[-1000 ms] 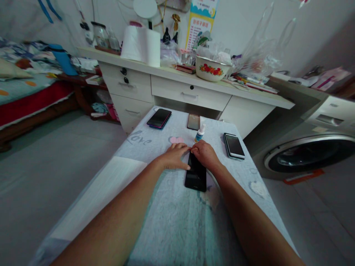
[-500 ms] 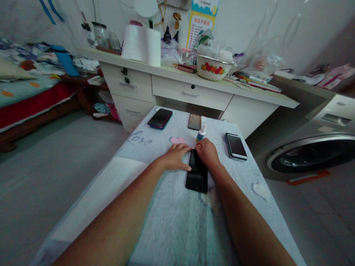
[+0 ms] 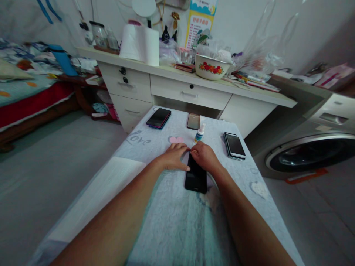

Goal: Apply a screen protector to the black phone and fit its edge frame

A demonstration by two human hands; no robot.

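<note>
Black phone [image 3: 196, 178]: laid flat, screen up, on the cloth-covered table [image 3: 172, 221], its far end covered by both hands.
Left hand [image 3: 174, 156]: spread flat, pressed against the phone's left edge; nothing is gripped.
Right hand [image 3: 204, 156]: laid over the phone's top end; whether it is gripped cannot be told.
Dropper bottle [image 3: 199, 133]: stood upright just beyond the hands.
Other phones: a dark one [image 3: 159, 118] far left, a silver one [image 3: 234, 146] to the right.

Colours, tabletop and desk.
Nearest smartphone [image 3: 195, 177] black; tablecloth [image 3: 172, 221] pale blue-green with pink heart [image 3: 176, 140] and grey "Love" script [image 3: 138, 138]; bowl [image 3: 211, 68] white, red flowers; small bottle [image 3: 199, 133] white, blue label.
</note>
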